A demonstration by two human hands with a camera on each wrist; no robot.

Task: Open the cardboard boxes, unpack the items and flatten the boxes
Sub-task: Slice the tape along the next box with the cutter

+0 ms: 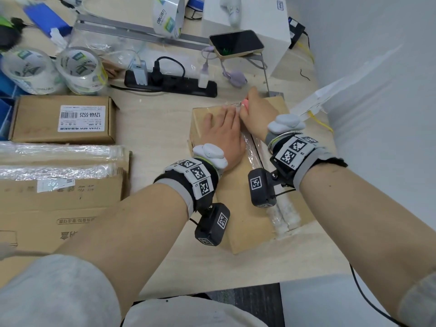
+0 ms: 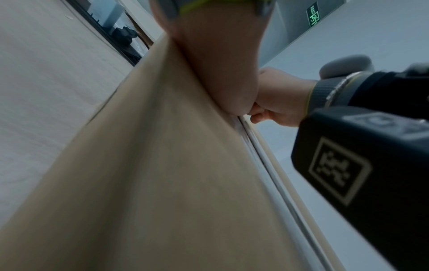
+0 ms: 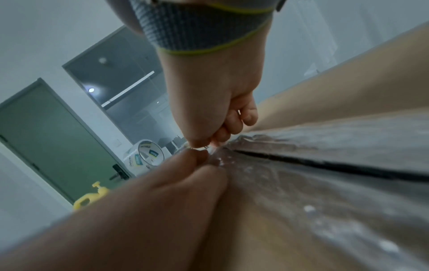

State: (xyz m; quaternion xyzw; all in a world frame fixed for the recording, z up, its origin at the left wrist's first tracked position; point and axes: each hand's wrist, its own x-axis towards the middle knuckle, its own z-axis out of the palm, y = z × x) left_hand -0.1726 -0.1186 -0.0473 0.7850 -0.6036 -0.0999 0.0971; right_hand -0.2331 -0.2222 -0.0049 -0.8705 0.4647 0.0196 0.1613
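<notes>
A brown cardboard box (image 1: 240,232) lies on the table at centre right, with clear tape (image 1: 252,147) along its top seam. My left hand (image 1: 221,135) lies flat on the box's left flap, fingers straight, pressing down. At the far end of the seam my right hand (image 1: 257,109) is curled round a small pink tool (image 1: 245,105). In the right wrist view the right hand (image 3: 209,95) pinches something small at the taped seam, just above the left fingers (image 3: 174,176). A dark slit (image 3: 325,163) runs along the seam. The tool's tip is hidden.
A small labelled box (image 1: 63,119) and larger taped boxes (image 1: 59,197) lie at the left. Tape rolls (image 1: 80,69), a black power strip (image 1: 169,83), a phone (image 1: 236,43) and a white box (image 1: 247,17) stand behind. A pale wall (image 1: 377,114) closes the right side.
</notes>
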